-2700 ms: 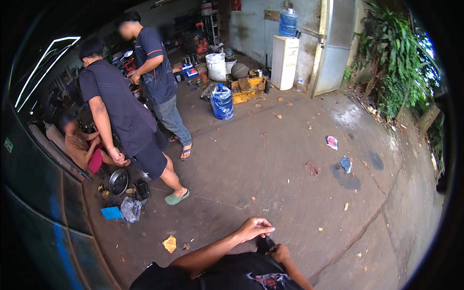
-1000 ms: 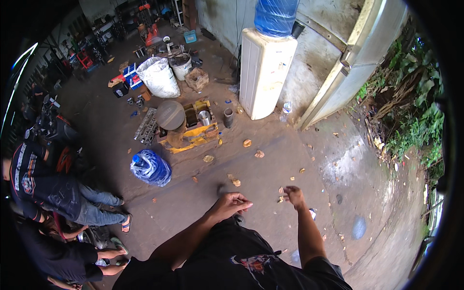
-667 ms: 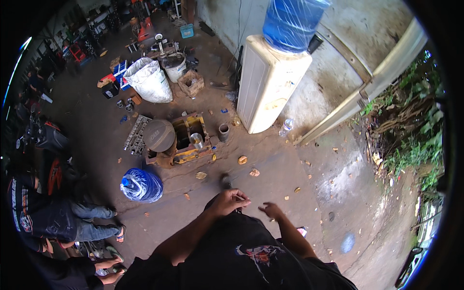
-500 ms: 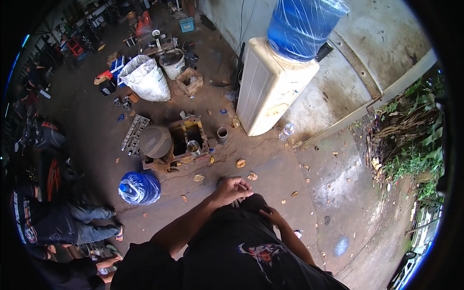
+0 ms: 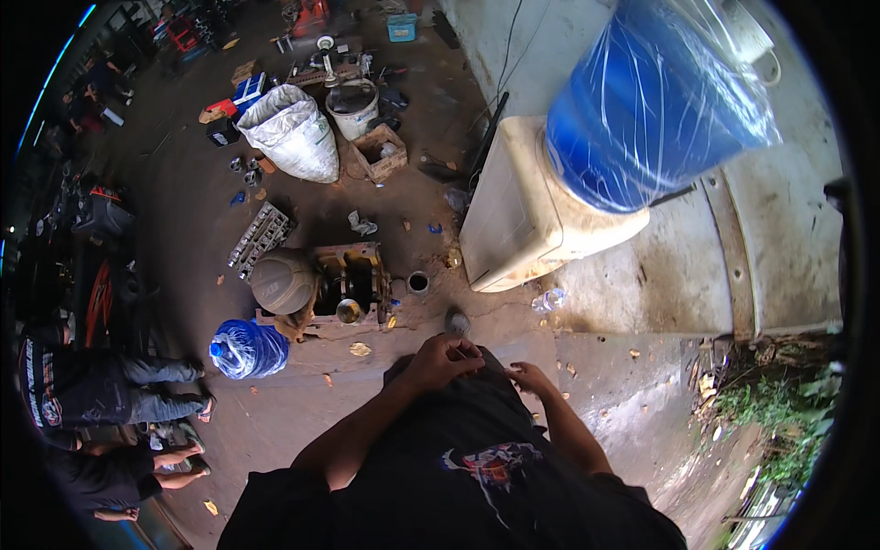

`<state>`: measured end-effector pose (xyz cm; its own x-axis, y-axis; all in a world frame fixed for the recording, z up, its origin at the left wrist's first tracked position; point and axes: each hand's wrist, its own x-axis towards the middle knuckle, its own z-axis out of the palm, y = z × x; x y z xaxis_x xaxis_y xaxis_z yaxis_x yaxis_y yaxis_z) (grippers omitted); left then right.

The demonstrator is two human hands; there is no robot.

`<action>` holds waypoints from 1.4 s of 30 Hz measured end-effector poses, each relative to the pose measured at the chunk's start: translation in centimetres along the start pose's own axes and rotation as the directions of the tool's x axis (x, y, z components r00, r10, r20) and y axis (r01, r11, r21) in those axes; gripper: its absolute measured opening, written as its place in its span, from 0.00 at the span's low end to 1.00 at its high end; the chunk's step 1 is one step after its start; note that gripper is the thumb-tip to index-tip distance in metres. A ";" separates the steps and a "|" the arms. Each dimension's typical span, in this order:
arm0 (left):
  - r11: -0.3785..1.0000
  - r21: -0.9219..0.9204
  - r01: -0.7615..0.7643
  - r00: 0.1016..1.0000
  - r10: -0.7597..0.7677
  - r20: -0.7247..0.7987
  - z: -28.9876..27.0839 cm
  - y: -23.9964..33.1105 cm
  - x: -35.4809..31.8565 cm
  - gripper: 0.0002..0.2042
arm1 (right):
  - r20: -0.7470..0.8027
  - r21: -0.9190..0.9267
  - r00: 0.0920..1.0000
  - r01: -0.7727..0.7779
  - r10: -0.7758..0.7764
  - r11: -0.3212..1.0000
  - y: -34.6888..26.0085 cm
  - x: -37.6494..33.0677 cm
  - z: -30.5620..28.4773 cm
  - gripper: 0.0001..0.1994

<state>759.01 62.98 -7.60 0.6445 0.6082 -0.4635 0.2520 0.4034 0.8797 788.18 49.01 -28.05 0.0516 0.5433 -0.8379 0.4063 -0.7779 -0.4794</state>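
Observation:
My left hand (image 5: 445, 363) is in front of my dark clothing, its fingers curled in and the fingertips pinched together. What they hold, if anything, is too small to make out. My right hand (image 5: 529, 377) hangs just to the right, beside my clothing, with its fingers loosely apart and nothing visible in them. The toe of my shoe (image 5: 457, 321) shows on the ground beyond the left hand. Ahead stands a water dispenser (image 5: 513, 206) carrying a large blue water bottle (image 5: 642, 119) in clear wrap.
Ahead left lies an engine block (image 5: 353, 275) with a round cap-like cover, near a cylinder head (image 5: 260, 240). A wrapped blue bottle (image 5: 249, 349) stands nearer. Beyond are a white sack (image 5: 293, 137), a bucket (image 5: 356, 115) and a wooden box (image 5: 380, 154). People (image 5: 82, 385) are at far left; a wall (image 5: 660, 284) is at right.
The view has moved forward, so the dispenser looks larger and closer. My right hand has come away from my clothing; my left hand stays in front of me with fingers curled.

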 end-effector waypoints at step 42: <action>0.991 0.054 -0.121 0.827 0.131 -0.546 -16.3 3.3 5.2 0.08 | 0.089 -0.332 0.923 0.382 -0.375 0.863 -31.5 12.4 -3.5 0.26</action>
<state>751.43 78.67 -8.88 0.1717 0.9294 -0.3266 0.2102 0.2893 0.9339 779.22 81.31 -22.44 -0.1854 0.7648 -0.6170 0.6729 -0.3587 -0.6469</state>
